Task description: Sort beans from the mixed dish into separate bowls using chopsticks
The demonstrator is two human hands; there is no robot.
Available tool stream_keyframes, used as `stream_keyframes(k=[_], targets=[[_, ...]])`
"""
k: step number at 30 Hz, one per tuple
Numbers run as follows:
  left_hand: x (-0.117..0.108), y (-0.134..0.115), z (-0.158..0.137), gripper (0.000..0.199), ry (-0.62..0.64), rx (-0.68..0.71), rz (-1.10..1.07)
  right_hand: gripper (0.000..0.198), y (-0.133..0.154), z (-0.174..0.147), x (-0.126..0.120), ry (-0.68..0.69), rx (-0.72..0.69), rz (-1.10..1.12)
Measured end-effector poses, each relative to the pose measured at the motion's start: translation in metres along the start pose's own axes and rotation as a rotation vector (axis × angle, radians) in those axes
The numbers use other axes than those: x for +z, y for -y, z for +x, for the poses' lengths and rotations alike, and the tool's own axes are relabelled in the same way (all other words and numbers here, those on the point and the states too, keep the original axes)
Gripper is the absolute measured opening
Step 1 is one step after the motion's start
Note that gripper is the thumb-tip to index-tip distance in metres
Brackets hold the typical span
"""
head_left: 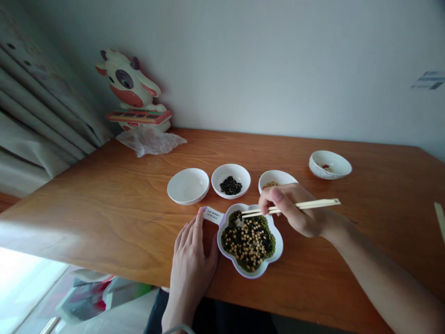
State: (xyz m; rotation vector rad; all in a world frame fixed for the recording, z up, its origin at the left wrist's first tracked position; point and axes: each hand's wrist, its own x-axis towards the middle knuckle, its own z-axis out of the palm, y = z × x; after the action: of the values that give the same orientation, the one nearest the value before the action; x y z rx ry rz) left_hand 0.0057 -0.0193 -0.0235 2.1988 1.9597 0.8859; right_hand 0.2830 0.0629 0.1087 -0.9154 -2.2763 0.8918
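My right hand (295,208) is closed around a pair of light wooden chopsticks (318,203). Their tips reach into the upper left of a white, flower-shaped bowl (256,274) with a short labelled handle (212,215). Green, black and pale beans (252,241) fill this bowl, and a small whitish patch shows near the chopstick tips. My left hand (194,255) lies on the table left of the bowl, fingers stretched out, the index fingertip touching the handle's end. Just beyond the right hand, a white bowl (274,175) with some tan beans is partly hidden by it.
Behind the flower-shaped bowl stand a bare white bowl (188,186) and one with black beans (231,185). Another bowl (330,164) with a few reddish bits is farther right. A cow-shaped toy keyboard (139,116) and a clear plastic bag (149,141) occupy the wooden table's (104,208) back left.
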Motion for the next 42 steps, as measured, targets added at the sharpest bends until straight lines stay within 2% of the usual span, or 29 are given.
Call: stream_keyframes(k=[9, 23, 42], targets=[[0.001, 0.001, 0.0, 0.079, -0.005, -0.012, -0.003, 0.064, -0.015, 0.004, 0.015, -0.001, 0.013, 0.009], [0.0, -0.002, 0.0, 0.079, 0.013, -0.016, 0.026, 0.07, -0.013, 0.003, 0.017, 0.037, -0.003, 0.096], [0.0, -0.001, 0.0, 0.079, 0.01, -0.022, 0.001, 0.071, -0.012, 0.004, 0.024, 0.017, -0.003, 0.048]])
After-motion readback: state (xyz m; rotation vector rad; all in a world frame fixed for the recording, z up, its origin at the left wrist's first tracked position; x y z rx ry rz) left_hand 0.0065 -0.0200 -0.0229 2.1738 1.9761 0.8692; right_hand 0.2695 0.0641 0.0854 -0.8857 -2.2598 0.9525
